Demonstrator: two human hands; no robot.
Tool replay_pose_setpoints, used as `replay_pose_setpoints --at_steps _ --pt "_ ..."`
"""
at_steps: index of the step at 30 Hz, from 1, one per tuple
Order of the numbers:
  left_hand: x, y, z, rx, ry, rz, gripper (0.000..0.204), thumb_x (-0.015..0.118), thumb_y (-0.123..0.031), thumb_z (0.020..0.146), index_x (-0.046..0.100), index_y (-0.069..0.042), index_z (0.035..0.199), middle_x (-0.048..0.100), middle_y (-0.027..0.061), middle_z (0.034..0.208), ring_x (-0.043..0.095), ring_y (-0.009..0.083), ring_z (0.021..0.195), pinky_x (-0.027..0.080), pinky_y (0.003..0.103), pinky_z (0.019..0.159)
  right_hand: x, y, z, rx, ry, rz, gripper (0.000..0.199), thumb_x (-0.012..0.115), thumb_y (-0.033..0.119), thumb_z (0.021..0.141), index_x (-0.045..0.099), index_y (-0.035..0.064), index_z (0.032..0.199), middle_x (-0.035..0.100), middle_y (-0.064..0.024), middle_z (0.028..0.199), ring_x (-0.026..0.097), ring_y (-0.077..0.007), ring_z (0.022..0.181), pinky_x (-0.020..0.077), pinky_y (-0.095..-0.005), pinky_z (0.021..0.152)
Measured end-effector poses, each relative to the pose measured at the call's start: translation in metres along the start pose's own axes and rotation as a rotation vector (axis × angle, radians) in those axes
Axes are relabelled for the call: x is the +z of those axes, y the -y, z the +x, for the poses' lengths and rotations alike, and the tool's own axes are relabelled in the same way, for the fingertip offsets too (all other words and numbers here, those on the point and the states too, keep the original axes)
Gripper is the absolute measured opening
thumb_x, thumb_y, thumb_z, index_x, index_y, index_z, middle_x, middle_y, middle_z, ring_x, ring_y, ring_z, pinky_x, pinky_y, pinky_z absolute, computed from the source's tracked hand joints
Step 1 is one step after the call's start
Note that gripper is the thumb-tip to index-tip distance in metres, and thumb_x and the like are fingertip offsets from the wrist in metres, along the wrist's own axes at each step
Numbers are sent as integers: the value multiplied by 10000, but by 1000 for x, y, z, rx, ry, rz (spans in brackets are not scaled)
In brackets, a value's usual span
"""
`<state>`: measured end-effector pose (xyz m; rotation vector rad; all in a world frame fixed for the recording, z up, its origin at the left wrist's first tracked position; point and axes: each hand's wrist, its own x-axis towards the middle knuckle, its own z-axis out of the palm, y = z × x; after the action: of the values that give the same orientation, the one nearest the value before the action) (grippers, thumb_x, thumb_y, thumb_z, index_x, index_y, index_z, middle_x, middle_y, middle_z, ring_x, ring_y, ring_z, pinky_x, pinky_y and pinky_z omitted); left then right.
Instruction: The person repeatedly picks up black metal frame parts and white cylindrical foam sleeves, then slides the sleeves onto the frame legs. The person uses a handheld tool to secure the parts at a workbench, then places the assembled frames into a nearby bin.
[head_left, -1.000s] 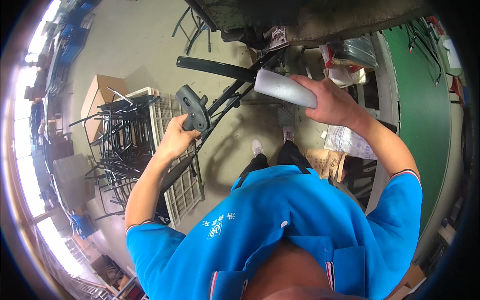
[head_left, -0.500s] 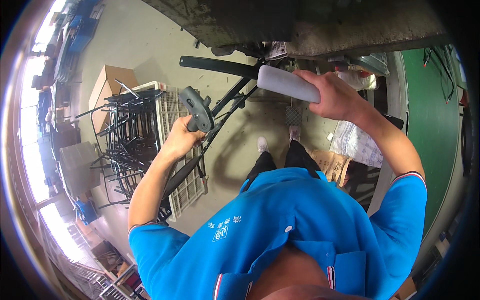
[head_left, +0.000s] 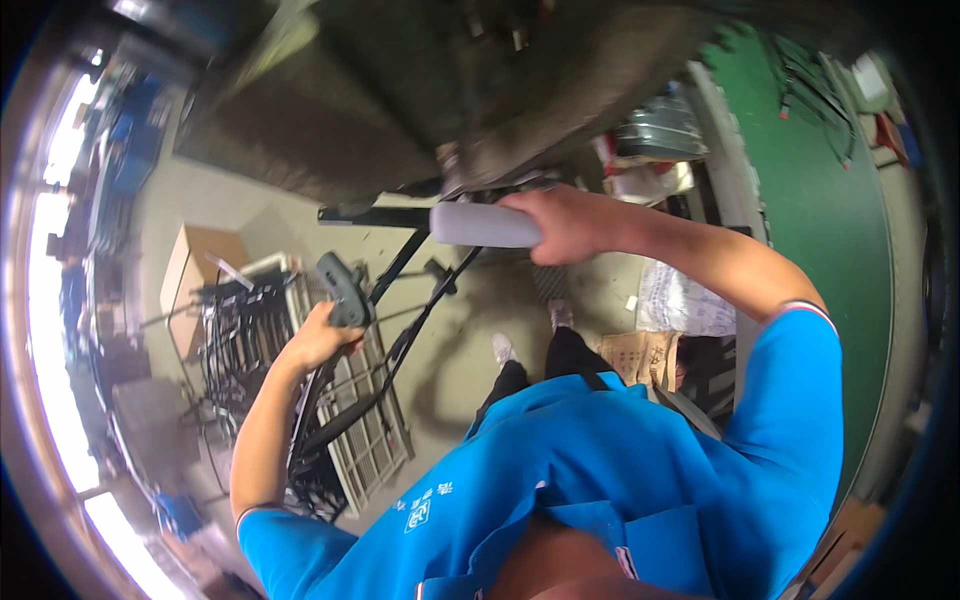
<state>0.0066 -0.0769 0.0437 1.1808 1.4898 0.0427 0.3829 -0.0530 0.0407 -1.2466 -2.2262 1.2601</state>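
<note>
My left hand (head_left: pixel 316 340) is closed round the lower part of a dark grey plastic handle piece (head_left: pixel 342 287) with a slotted, rounded upper end. Black frame tubes (head_left: pixel 402 352) run beside it, crossing down toward my left forearm. My right hand (head_left: pixel 572 226) grips the right end of a light grey padded bar (head_left: pixel 482 225), held roughly level under the dark machine edge. Left of the padded bar, a flat black strip (head_left: pixel 372 216) sticks out in line with it. Whether the bar joins the tubes cannot be made out.
A large dark machine (head_left: pixel 340 110), blurred, overhangs the far side. At left stand a white crate (head_left: pixel 372 470), stacked black tube frames (head_left: pixel 240 350) and a cardboard box (head_left: pixel 205 262). Wrapped packages (head_left: pixel 685 300) and a green tabletop (head_left: pixel 820 250) are at right.
The view has shifted, with the machine filling more of the far side. My right hand and the padded bar have come nearer the machine and leftward; the bar now lies more level. Both grips stay closed.
</note>
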Motion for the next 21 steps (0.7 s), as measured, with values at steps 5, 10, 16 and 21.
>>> replay_pose_setpoints --at_steps 5,10,16,21 --pt "3 8 16 -28 93 70 86 614 -23 820 552 -8 763 584 58 630 548 138 521 462 273 503 22 -39 1 -41 65 -29 603 636 139 604 521 19 1184 624 -217 995 603 -349 937 476 -380 831" --pt "9 13 17 3 30 -32 70 609 10 808 549 -10 777 569 39 633 551 127 551 463 267 509 -80 -154 17 -139 -88 -63 379 656 307 782 635 58 1067 652 -117 997 624 -163 891 498 -325 757" --pt "12 5 14 24 -94 73 75 647 -1 780 575 -21 774 588 22 665 553 104 576 465 253 543 -191 -328 93 625 -551 -553 252 544 89 759 663 51 978 621 -199 1048 594 -333 1005 487 -408 852" --pt "15 15 7 12 -161 36 80 659 -20 776 603 -17 832 595 17 671 554 99 586 457 250 544 -186 -326 132 545 -386 -723 239 579 69 711 672 19 925 631 -207 1020 605 -343 992 500 -421 836"
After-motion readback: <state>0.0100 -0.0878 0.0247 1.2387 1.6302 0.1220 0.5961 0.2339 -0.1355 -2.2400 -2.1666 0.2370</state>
